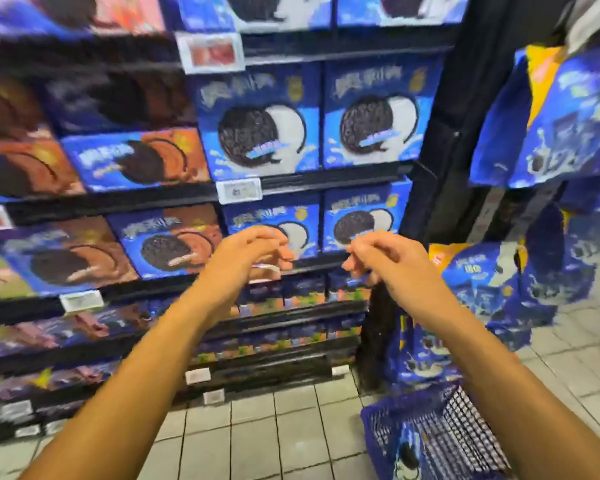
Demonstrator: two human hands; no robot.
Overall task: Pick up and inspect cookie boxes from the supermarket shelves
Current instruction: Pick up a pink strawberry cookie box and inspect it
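Observation:
Blue cookie boxes showing a black sandwich cookie fill the shelves ahead. Two stand on the upper shelf [257, 123] [378, 116], and two more sit one shelf down [253, 218] [361, 220]. My left hand [253, 251] hovers in front of the lower left box, and my right hand [378, 259] in front of the lower right box. Both hands have loosely curled fingers and hold nothing. Whether either hand touches a box is lost in the blur.
Blue-and-brown chocolate cookie boxes [167, 237] fill the shelves to the left. A black upright post [440, 133] ends the shelving on the right. Beyond it hang blue cookie bags [561, 116]. A blue mesh basket [437, 434] stands on the tiled floor at lower right.

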